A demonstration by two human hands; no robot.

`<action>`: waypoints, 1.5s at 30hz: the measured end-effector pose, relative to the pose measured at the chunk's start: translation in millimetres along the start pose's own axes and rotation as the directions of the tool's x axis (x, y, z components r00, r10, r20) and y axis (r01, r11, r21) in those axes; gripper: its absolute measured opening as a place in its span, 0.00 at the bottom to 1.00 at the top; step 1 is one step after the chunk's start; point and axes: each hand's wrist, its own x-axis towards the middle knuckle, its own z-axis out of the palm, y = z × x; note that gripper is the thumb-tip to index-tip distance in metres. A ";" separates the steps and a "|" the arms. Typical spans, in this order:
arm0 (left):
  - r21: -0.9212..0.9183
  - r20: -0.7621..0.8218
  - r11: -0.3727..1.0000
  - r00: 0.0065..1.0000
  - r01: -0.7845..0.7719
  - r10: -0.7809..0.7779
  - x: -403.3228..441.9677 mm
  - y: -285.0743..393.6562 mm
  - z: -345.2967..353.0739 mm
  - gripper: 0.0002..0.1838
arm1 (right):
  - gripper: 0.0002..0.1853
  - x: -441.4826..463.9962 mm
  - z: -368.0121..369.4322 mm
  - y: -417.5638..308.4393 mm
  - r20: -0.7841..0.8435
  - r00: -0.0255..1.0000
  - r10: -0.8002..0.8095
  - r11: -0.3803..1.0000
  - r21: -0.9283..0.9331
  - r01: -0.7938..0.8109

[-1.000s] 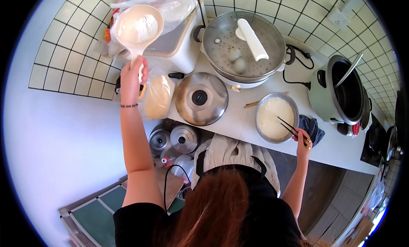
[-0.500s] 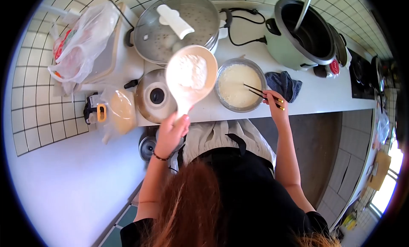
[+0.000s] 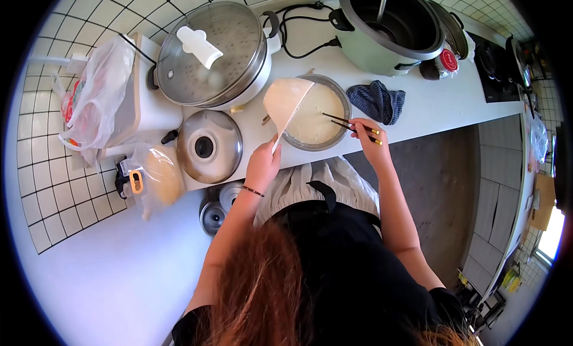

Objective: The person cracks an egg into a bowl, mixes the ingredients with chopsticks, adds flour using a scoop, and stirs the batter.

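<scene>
My left hand [image 3: 263, 164] is closed round the handle of a pale pink scoop [image 3: 285, 102]. The scoop is tipped on its side over the left rim of a metal bowl [image 3: 342, 94], its opening turned away from view, so its contents are hidden. Inside the bowl lies a creamy white batter [image 3: 313, 116] with small lumps. My right hand [image 3: 368, 138] grips a pair of black chopsticks with gold ends [image 3: 357, 127], their tips in the batter at the bowl's right side.
A lidded steamer [image 3: 209, 53] stands at the back left, with a loose lid [image 3: 210, 147] before it. Bagged pale powder [image 3: 162, 173] is at the left. Behind the bowl are a dark blue cloth [image 3: 377, 101], a green cooker pot [image 3: 382, 53] and a black cord [image 3: 298, 51].
My left hand has brought the scoop of white powder rightward to the bowl and tipped it over. The chopsticks stay in the batter. The whole view has shifted.
</scene>
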 end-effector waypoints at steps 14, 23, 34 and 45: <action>0.002 -0.004 1.000 1.000 0.017 -0.017 7.1 11.5 -10.5 0.16 | 0.07 5.6 1.5 -2.8 0.009 1.000 -0.014 1.000 0.013 0.013; 0.045 0.011 0.998 0.999 0.042 -0.043 3.2 4.7 -10.6 0.16 | 0.08 7.6 6.7 -2.6 -0.019 1.000 -0.021 1.000 0.018 0.021; 0.044 0.029 0.996 0.997 0.077 -0.078 2.8 11.2 -14.9 0.17 | 0.08 7.0 11.7 -8.5 -0.018 1.000 -0.015 1.000 0.026 0.015; 0.039 -0.016 0.998 0.999 0.038 -0.038 1.6 7.0 -11.8 0.17 | 0.07 2.6 27.1 -12.3 0.007 0.999 -0.054 0.997 0.051 0.054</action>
